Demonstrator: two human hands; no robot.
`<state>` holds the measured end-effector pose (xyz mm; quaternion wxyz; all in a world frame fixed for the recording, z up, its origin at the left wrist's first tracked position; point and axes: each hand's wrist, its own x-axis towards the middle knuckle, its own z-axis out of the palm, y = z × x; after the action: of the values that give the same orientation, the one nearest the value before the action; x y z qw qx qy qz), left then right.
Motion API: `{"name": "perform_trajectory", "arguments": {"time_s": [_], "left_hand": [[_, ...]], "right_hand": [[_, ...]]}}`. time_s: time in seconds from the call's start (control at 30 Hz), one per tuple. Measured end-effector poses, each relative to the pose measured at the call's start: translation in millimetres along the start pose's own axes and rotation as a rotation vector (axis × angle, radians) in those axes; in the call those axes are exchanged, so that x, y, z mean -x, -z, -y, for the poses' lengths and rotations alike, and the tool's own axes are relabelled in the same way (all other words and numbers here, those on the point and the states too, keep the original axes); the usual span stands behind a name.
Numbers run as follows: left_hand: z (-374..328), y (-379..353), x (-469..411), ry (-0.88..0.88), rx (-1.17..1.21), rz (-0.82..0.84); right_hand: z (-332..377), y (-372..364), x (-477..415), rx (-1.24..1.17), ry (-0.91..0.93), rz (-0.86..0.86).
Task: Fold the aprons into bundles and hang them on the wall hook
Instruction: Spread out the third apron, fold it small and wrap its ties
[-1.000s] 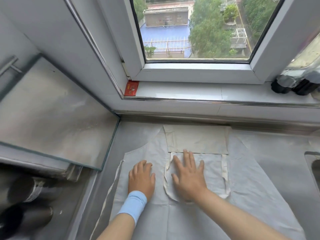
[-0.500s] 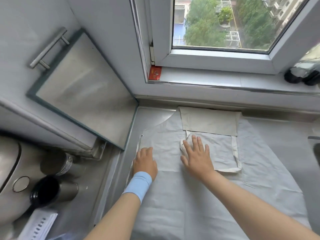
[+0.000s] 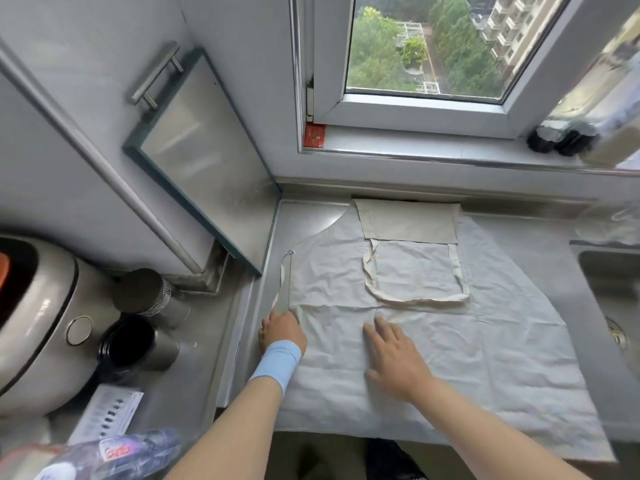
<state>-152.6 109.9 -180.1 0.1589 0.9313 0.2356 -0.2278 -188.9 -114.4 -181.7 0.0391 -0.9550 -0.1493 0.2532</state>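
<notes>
Apron spread flat on the steel counter, top toward the back edge, hem draped over the front edge. Cloth pale, creased. Bib folded down at the back edge, showing a darker beige face. Neck strap lies in a rough square loop on the cloth just in front of the bib. Side tie runs along the apron's left edge, near the counter's left edge. Left hand, blue wristband on the wrist, sits at the apron's left edge where the tie ends; fingers bent down and hidden, so cannot tell whether they pinch cloth or only press. Right hand palm down on the middle of the apron, fingers straight and slightly apart, tips just short of the strap loop. Sink at the counter's right end. Two dark cups and a cooker left of the counter. Red card on the sill's left corner.
</notes>
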Motion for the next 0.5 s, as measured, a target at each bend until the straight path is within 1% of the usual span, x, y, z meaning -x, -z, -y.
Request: {"name": "perform_trajectory", "arguments": {"time_s": [0.1,0.17,0.23,0.33,0.4,0.43,0.47,0.5], "left_hand": [[3,7,1,0.05,0.336,0.019],[10,13,5,0.089,0.471,0.058],[23,17,9,0.122,0.46,0.193],[45,21,25,0.199,0.507,0.514],[53,22,41,0.219,0.535,0.69],[54,21,47,0.19,0.518,0.728],[54,21,53,0.153,0.488,0.724],[52,21,59,0.126,0.467,0.677]], "right_hand": [[1,-3,4,-0.052,-0.03,0.014],[-1,-6,13,-0.055,-0.048,0.003],[-4,-13,24,-0.063,-0.056,0.035],[-6,-19,33,-0.051,-0.041,0.114],[-8,-19,32,-0.045,-0.031,0.128],[-9,-19,30,-0.049,-0.026,0.131],[-10,-18,30,-0.054,-0.017,0.13],[-11,-19,31,-0.059,-0.003,0.125]]}}
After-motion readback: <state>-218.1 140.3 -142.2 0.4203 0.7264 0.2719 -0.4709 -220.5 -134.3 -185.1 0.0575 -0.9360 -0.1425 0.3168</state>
